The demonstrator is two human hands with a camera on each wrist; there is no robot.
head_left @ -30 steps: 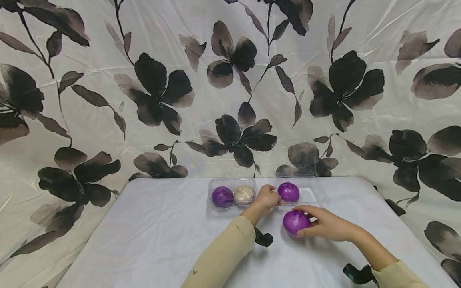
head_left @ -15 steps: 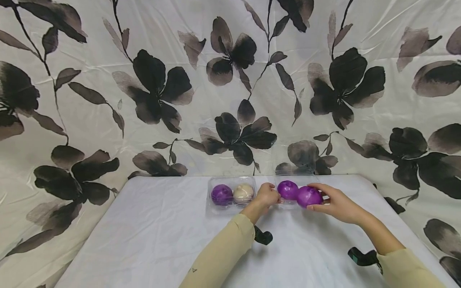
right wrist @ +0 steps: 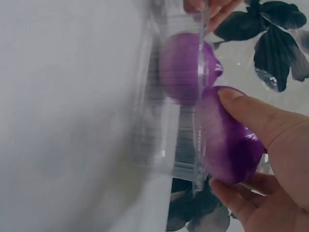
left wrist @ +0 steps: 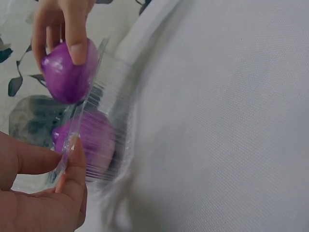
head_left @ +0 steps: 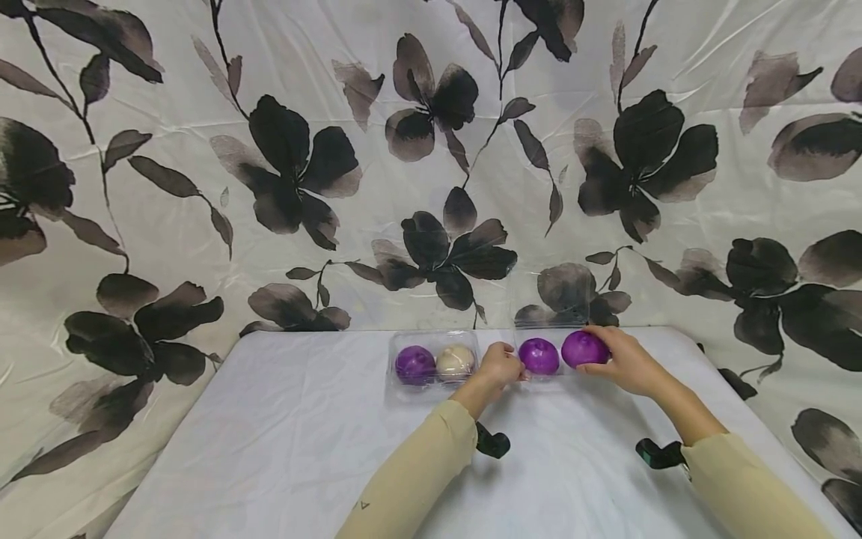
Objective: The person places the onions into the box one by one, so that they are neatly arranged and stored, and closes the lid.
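Note:
My right hand [head_left: 629,363] grips a glossy purple onion [head_left: 584,349] between thumb and fingers. It holds it over the right compartment of an open clear plastic box, overlapping the rim [right wrist: 199,164] in the right wrist view. A second purple onion [head_left: 538,356] sits in that box's left compartment. With thumb and fingers, my left hand [head_left: 500,365] pinches the near left edge of the box; the left wrist view shows the thumb [left wrist: 41,159] on the plastic rim. The raised clear lid [head_left: 552,299] stands up behind the onions.
Left of my left hand stands another clear box [head_left: 389,393] with a purple onion [head_left: 414,365] and a cream-white one [head_left: 456,362] inside. Both boxes rest near the back edge of the white-covered table [head_left: 283,449]. A flower-printed cloth [head_left: 431,180] hangs right behind.
My right hand has lifted the purple onion from the table in front of the box and carried it back and right, over the right compartment. My left hand keeps its place on the edge.

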